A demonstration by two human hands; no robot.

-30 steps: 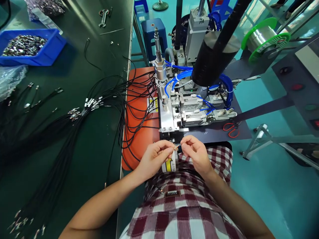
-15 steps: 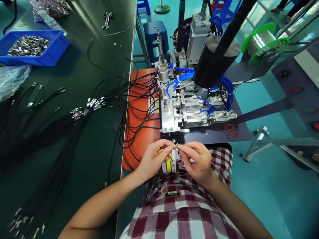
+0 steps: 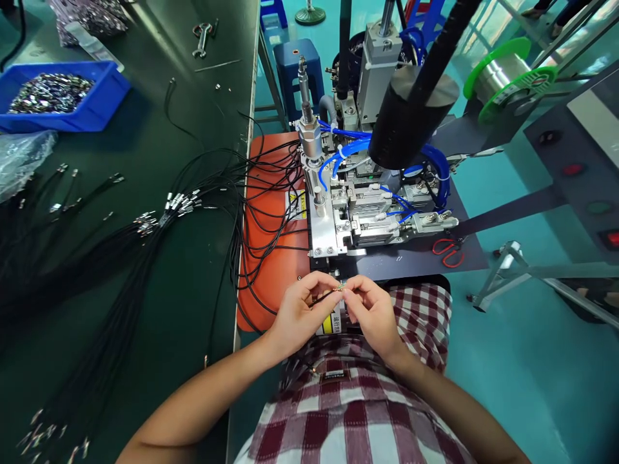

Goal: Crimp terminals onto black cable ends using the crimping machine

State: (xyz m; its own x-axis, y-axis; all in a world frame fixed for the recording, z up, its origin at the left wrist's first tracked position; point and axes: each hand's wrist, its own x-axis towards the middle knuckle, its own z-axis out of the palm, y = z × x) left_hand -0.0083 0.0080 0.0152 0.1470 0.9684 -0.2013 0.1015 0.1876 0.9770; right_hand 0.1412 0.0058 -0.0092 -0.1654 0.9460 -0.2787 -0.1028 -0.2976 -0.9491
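Your left hand (image 3: pixel 300 316) holds a thin black cable (image 3: pixel 319 299) in pinched fingers. Your right hand's (image 3: pixel 376 317) fingers close on its wire end, between both hands near the machine (image 3: pixel 325 233).

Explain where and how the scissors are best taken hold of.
Probably by the red handles, coming from the near side: both loops lie spread on the dark base, splayed toward the picture's lower left. The far end points away, and its blades cannot be made out.
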